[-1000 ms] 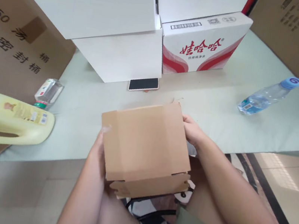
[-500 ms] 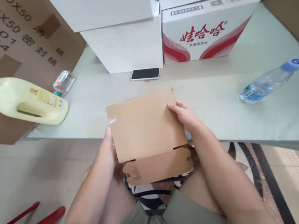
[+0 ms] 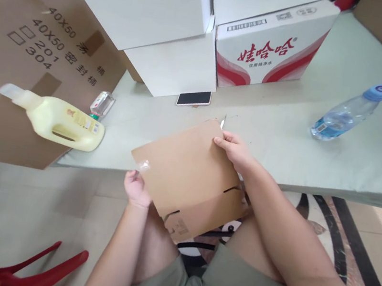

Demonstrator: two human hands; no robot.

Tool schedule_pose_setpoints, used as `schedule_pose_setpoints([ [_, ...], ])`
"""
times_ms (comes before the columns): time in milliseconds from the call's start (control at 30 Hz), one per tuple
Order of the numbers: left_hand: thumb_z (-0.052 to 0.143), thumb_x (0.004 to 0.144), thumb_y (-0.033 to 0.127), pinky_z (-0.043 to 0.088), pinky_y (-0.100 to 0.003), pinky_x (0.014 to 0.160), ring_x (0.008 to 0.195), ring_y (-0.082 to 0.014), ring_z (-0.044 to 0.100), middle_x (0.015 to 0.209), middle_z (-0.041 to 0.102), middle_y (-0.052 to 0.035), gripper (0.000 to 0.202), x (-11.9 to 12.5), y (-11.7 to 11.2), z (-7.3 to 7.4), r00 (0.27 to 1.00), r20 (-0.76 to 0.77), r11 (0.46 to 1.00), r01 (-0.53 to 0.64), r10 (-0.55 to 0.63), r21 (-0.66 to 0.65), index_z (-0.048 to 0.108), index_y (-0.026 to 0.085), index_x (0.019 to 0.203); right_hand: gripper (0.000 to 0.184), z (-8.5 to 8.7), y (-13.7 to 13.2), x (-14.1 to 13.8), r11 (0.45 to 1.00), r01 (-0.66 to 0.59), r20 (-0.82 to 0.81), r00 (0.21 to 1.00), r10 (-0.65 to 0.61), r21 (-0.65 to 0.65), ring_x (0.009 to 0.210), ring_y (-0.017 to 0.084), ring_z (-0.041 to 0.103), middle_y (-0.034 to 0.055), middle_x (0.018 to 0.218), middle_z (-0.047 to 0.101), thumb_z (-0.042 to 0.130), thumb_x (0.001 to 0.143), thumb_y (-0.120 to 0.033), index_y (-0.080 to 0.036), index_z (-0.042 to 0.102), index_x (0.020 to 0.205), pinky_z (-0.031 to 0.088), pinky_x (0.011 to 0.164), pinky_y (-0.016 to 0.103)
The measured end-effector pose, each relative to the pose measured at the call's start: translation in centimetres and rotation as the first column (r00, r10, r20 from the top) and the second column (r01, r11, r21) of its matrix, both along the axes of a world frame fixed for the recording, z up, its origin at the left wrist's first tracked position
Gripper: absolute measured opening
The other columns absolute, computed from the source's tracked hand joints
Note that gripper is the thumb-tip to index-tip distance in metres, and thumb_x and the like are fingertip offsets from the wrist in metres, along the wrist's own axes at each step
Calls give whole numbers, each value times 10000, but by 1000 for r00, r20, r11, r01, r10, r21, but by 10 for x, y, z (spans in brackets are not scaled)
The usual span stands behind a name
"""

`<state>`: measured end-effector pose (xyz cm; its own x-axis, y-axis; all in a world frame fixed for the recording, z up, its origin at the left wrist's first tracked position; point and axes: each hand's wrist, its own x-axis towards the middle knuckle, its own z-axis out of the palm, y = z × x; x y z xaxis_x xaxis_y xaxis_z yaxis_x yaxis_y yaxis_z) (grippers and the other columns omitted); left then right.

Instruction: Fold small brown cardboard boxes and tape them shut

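A flat brown cardboard box (image 3: 192,157) with a slotted flap (image 3: 209,213) along its near side is tilted over my lap and the table's front edge. My right hand (image 3: 235,150) grips its right edge, thumb on top and fingers underneath. At the box's left corner, a piece of clear tape (image 3: 144,165) stands up from the surface. My left hand (image 3: 137,187) is closed in a pinch at the tape's outer end. Just beyond my right fingers a thin metal blade or tip (image 3: 223,122) shows; the rest is hidden.
Behind the box a phone (image 3: 194,98) lies before white cartons (image 3: 177,68) and a red-and-white water carton (image 3: 269,61). A water bottle (image 3: 351,113) is on the right. On the left are a yellow jug (image 3: 67,123), a small clear bottle (image 3: 102,104) and a large carton (image 3: 43,71). A red chair (image 3: 47,270) stands lower left.
My left hand has shifted from holding the box's left edge to pinching the tape, which now lifts further from the corner. The flap has tilted up. The view has swung left.
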<state>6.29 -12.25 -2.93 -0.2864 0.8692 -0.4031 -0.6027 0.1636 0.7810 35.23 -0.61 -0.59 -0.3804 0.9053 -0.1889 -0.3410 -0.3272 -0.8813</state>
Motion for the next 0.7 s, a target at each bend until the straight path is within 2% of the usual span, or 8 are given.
schedule_pose_setpoints([
  [67,672,765,436,591,-420,856,962,-303,742,856,777,-67,297,7,-4,4,1000,-29,999,0,-1,-43,724,228,970,280,-1,1,0,999,52,-30,998,-53,-4,682,171,683,18,817,754,778,683,-424,-216,644,815,546,705,320],
  [200,832,659,178,609,-341,709,749,-244,749,867,784,-82,305,27,-2,13,985,-125,973,88,-116,-213,711,166,939,266,-1,5,5,995,87,-18,996,-88,-49,669,145,670,11,814,749,763,703,-400,-213,643,848,526,674,278],
  [267,812,704,145,612,-319,704,741,-218,749,890,785,-74,314,31,6,16,988,-143,980,28,-57,-197,700,153,998,269,0,8,13,990,105,7,994,-105,-96,656,129,664,7,838,751,755,719,-396,-219,651,892,510,647,255],
  [367,655,882,210,617,-321,777,795,-191,753,927,787,-57,200,30,29,18,993,-51,988,-113,108,-109,688,159,1073,373,2,8,27,977,148,-41,987,-156,-155,646,129,664,24,857,758,728,732,-519,-224,665,952,511,626,252],
  [433,546,956,253,604,-327,852,839,-184,752,960,788,-61,217,33,47,17,985,17,984,-171,172,-58,685,165,1097,484,3,3,34,986,105,-114,986,-120,-130,662,148,673,32,828,751,734,683,-620,-219,675,947,528,621,267],
  [533,519,969,320,589,-351,902,872,-200,748,984,784,-84,269,50,74,13,991,28,990,-129,131,-61,684,160,1108,489,0,-8,35,999,29,-55,998,-30,-22,617,142,641,20,757,717,824,589,-571,-199,672,868,502,538,248],
  [633,481,957,473,585,-409,914,967,-245,738,1053,768,-106,400,67,98,6,997,-74,998,-37,33,-46,681,173,1132,409,-3,-11,31,988,156,63,986,-157,17,468,83,503,-10,625,633,832,602,-486,-177,631,779,374,399,207],
  [700,350,963,543,565,-440,955,1057,-265,716,1091,755,-117,513,66,108,0,952,-300,997,-52,64,49,686,182,1104,400,-4,-9,33,949,315,45,948,-315,10,411,58,415,-40,564,570,811,612,-477,-180,601,778,300,353,196],
])
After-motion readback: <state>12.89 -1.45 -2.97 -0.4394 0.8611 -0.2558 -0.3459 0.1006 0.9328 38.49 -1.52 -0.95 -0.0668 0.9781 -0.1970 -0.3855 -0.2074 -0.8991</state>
